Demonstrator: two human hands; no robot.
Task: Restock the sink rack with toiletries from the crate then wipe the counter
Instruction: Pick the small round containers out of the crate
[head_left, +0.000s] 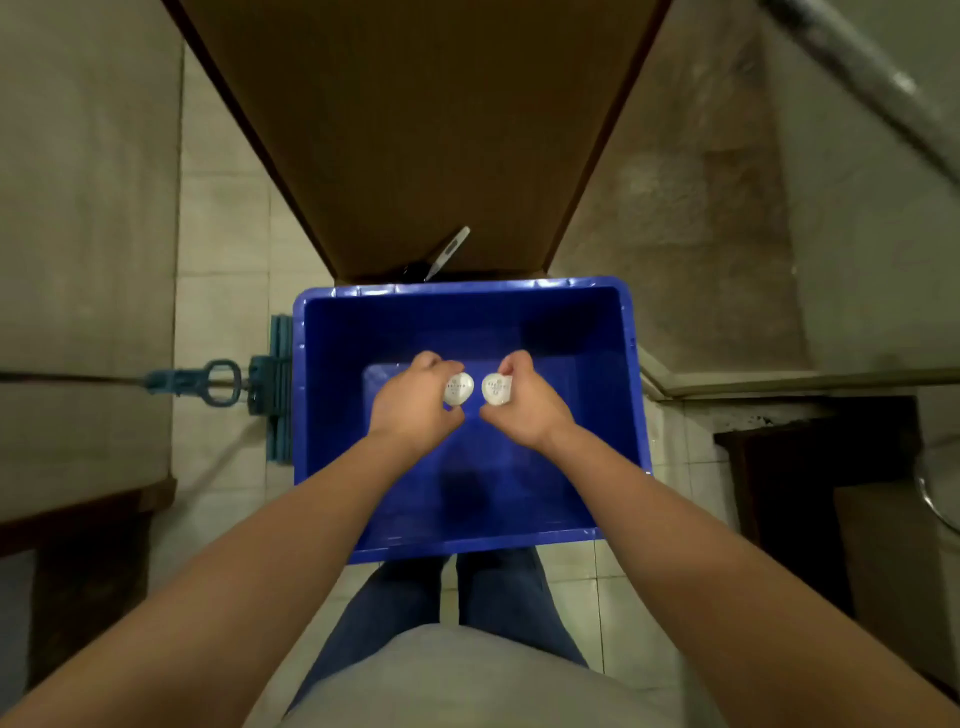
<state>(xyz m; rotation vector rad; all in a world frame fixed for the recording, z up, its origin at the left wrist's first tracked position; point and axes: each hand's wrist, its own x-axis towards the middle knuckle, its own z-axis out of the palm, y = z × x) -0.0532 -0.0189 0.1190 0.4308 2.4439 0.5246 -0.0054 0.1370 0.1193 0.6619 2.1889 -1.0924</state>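
Over the middle of the crate (467, 312), 1 white toiletry (458, 388) is gripped in the curled left hand (413, 410) and a 2nd toiletry (497, 389) in the curled right hand (527, 413), side by side. The sink rack is not seen.

A single view is taken from head height — aimed steeply downward, close over the blue crate (457, 289).

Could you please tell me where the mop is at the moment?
In the head view, the teal mop lies on the tiled floor on the left, its head right beside the left wall of the blue crate, its handle running off leftward.
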